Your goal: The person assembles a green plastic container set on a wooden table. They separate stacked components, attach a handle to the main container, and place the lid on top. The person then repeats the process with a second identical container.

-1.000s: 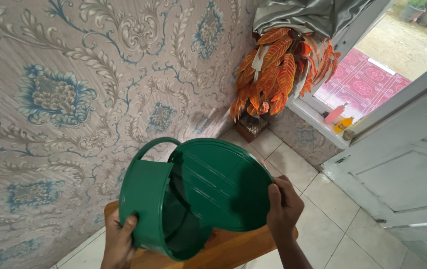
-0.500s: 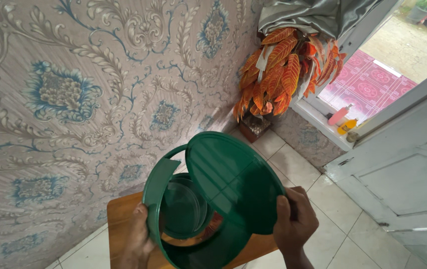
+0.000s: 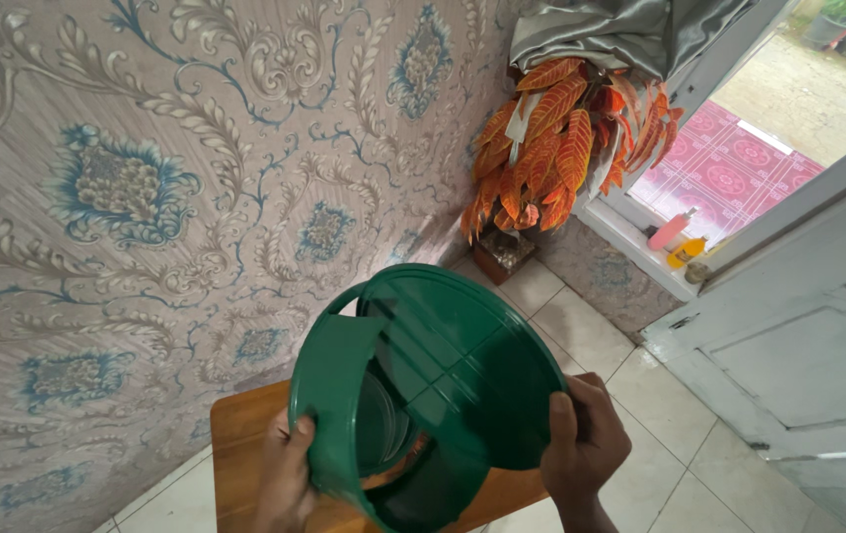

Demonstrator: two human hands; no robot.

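I hold a dark green plastic basket-like container (image 3: 443, 375) with a round rim and a curved handle, tilted so its inside faces me. My left hand (image 3: 287, 474) grips its left rim, thumb over the edge. My right hand (image 3: 586, 449) grips the right rim, thumb on the inner face. Something orange shows through a gap at the container's bottom. Under it stands a small wooden stool (image 3: 235, 444).
Patterned beige and blue wallpaper (image 3: 147, 197) covers the wall on the left. A plant with orange leaves (image 3: 556, 148) stands in a pot in the corner under a grey curtain. Small bottles (image 3: 675, 237) sit on the window sill. A white door (image 3: 808, 336) is at right, over tiled floor.
The container has tipped further toward me and risen slightly, with both hands still on its rim. The view has shifted a little to the left.
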